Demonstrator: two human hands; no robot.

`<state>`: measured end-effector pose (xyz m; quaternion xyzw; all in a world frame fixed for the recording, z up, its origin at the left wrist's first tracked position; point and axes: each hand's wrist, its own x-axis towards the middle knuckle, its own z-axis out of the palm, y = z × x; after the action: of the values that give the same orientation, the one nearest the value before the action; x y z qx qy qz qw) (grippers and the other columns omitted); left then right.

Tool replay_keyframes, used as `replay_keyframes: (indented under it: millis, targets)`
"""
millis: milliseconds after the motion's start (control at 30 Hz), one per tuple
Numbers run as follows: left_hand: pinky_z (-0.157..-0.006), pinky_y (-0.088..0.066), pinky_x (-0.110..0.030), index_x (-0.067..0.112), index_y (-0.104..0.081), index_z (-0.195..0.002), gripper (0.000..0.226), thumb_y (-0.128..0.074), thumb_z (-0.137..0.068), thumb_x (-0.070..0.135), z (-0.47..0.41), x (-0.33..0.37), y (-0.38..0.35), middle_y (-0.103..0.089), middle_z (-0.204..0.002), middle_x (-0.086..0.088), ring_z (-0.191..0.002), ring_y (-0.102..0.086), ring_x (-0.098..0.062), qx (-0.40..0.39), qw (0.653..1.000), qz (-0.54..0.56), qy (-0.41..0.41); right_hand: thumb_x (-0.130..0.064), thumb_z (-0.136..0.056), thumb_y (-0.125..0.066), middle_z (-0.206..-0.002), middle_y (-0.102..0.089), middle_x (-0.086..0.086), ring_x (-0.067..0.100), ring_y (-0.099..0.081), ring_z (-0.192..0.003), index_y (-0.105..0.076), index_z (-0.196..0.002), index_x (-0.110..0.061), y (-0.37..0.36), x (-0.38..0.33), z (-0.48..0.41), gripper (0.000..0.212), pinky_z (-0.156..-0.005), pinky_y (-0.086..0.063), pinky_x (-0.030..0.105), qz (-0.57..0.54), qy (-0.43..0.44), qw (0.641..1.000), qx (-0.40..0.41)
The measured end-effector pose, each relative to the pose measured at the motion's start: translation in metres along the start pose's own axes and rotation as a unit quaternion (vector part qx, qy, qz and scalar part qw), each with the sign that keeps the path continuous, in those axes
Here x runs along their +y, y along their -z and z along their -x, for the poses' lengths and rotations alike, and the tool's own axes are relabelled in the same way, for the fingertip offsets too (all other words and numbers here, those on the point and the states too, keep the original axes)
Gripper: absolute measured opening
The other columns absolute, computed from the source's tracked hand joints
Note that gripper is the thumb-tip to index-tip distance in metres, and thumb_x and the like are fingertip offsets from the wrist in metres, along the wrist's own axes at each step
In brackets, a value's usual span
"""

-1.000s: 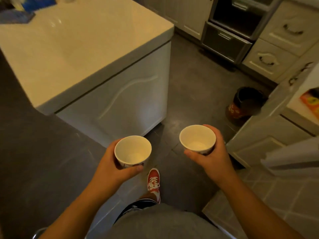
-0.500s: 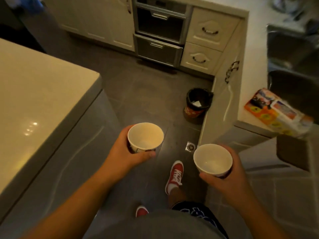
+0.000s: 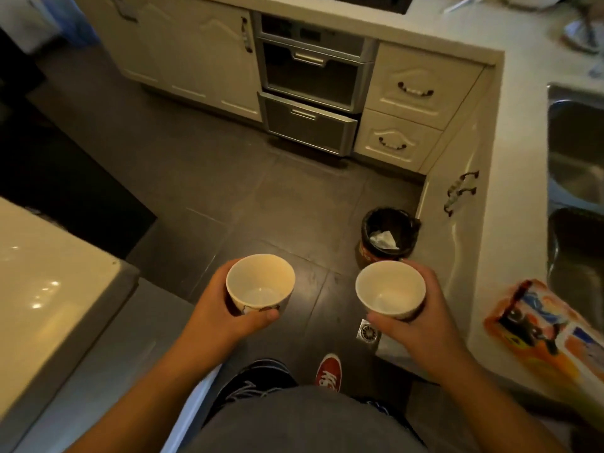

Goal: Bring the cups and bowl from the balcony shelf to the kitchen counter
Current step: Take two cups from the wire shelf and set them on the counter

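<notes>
I hold two empty white cups upright over the dark kitchen floor. My left hand (image 3: pixel 225 315) grips the left cup (image 3: pixel 260 282), which has a printed pattern low on its side. My right hand (image 3: pixel 421 318) grips the right cup (image 3: pixel 390 291) from below and behind. The kitchen counter (image 3: pixel 519 178) runs along the right side, close beside the right cup. No bowl is in view.
A white island top (image 3: pixel 49 289) stands at my left. A bin with a black liner (image 3: pixel 387 235) sits on the floor against the right cabinet. An orange and blue package (image 3: pixel 549 335) lies on the counter beside a steel sink (image 3: pixel 578 191). Drawers and an oven-like unit (image 3: pixel 310 89) are ahead.
I have walked forward and turned right past the island. The counter, sink and package now fill the right side. Both hands still hold their cups.
</notes>
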<state>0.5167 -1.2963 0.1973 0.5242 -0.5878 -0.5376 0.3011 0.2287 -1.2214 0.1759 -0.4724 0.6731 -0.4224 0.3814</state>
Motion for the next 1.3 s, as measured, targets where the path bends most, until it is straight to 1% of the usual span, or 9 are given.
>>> replay_keyframes:
  millis: [200, 333, 533, 667, 767, 900, 1100, 1200, 1300]
  targets:
    - [-0.070, -0.047, 0.001, 0.046, -0.044, -0.117, 0.073, -0.081, -0.055, 0.033, -0.066, -0.002, 0.019, -0.057, -0.104, 0.041, -0.101, -0.054, 0.016, 0.054, 0.998, -0.004, 0.038, -0.032, -0.054, -0.091, -0.111, -0.048, -0.044, -0.018, -0.048, -0.107, -0.039, -0.122, -0.055, -0.022, -0.019, -0.127, 0.089, -0.079, -0.046, 0.011, -0.019, 0.007, 0.999, -0.048]
    - [-0.073, -0.053, -0.013, 0.049, -0.046, -0.116, 0.074, -0.086, -0.055, 0.036, -0.140, -0.005, 0.035, -0.057, -0.106, 0.040, -0.103, -0.057, 0.011, 0.073, 0.996, 0.008, 0.046, -0.026, -0.057, -0.091, -0.105, -0.045, -0.051, -0.024, -0.046, -0.104, -0.038, -0.117, -0.058, -0.040, -0.027, -0.207, 0.087, -0.068, -0.046, -0.003, -0.010, 0.016, 0.998, -0.058]
    - [-0.074, -0.053, -0.011, 0.046, -0.050, -0.117, 0.079, -0.093, -0.050, 0.037, -0.263, 0.013, 0.053, -0.061, -0.112, 0.029, -0.105, -0.060, 0.004, 0.065, 0.997, 0.029, 0.036, -0.048, -0.045, -0.084, -0.113, -0.049, -0.037, -0.008, -0.051, -0.110, -0.040, -0.123, -0.051, -0.038, -0.047, -0.296, 0.089, -0.075, -0.045, 0.010, -0.002, -0.010, 0.999, -0.051]
    - [-0.071, -0.048, -0.003, 0.045, -0.048, -0.116, 0.073, -0.089, -0.057, 0.029, -0.336, 0.032, 0.058, -0.059, -0.104, 0.039, -0.103, -0.057, 0.013, 0.021, 0.999, 0.038, 0.032, -0.037, -0.050, -0.089, -0.104, -0.049, -0.046, -0.020, -0.050, -0.102, -0.040, -0.116, -0.057, -0.023, -0.050, -0.342, 0.084, -0.073, -0.048, 0.010, 0.001, -0.028, 0.999, -0.039]
    - [-0.071, -0.050, -0.005, 0.042, -0.048, -0.120, 0.076, -0.089, -0.062, 0.017, -0.386, 0.042, 0.059, -0.060, -0.108, 0.029, -0.104, -0.056, 0.009, 0.014, 0.999, 0.041, 0.029, -0.019, -0.056, -0.092, -0.104, -0.049, -0.045, -0.019, -0.051, -0.100, -0.040, -0.113, -0.060, -0.014, -0.045, -0.379, 0.087, -0.077, -0.046, 0.018, 0.015, -0.036, 0.999, -0.026]
    - [-0.073, -0.051, -0.007, 0.051, -0.046, -0.119, 0.077, -0.089, -0.059, 0.029, -0.453, 0.053, 0.064, -0.057, -0.114, 0.027, -0.109, -0.054, 0.007, 0.014, 0.998, 0.051, 0.027, -0.014, -0.057, -0.092, -0.101, -0.048, -0.049, -0.023, -0.049, -0.097, -0.040, -0.111, -0.061, -0.012, -0.045, -0.444, 0.088, -0.076, -0.044, 0.017, 0.025, -0.038, 0.998, -0.038]
    - [-0.077, -0.055, -0.018, 0.054, -0.051, -0.116, 0.082, -0.092, -0.045, 0.048, -0.537, 0.061, 0.085, -0.061, -0.114, 0.024, -0.113, -0.059, -0.006, 0.078, 0.993, 0.080, 0.045, -0.021, -0.052, -0.094, -0.104, -0.050, -0.045, -0.022, -0.051, -0.097, -0.042, -0.113, -0.061, -0.028, -0.059, -0.566, 0.089, -0.075, -0.045, 0.015, 0.011, -0.019, 0.996, -0.083]
    - [-0.075, -0.055, -0.017, 0.056, -0.052, -0.113, 0.079, -0.092, -0.047, 0.041, -0.561, 0.065, 0.106, -0.061, -0.114, 0.025, -0.109, -0.060, -0.001, 0.136, 0.985, 0.081, 0.068, -0.041, -0.044, -0.089, -0.105, -0.049, -0.045, -0.022, -0.050, -0.101, -0.039, -0.113, -0.065, -0.051, -0.081, -0.631, 0.089, -0.074, -0.046, 0.011, 0.009, 0.002, 0.991, -0.131]
    - [-0.074, -0.051, -0.008, 0.045, -0.050, -0.119, 0.077, -0.092, -0.056, 0.027, -0.571, 0.068, 0.129, -0.059, -0.112, 0.031, -0.106, -0.057, 0.007, 0.185, 0.978, 0.065, 0.076, -0.035, -0.049, -0.091, -0.105, -0.046, -0.047, -0.014, -0.050, -0.106, -0.036, -0.115, -0.067, -0.087, -0.104, -0.691, 0.092, -0.073, -0.047, 0.010, 0.015, 0.027, 0.979, -0.201]
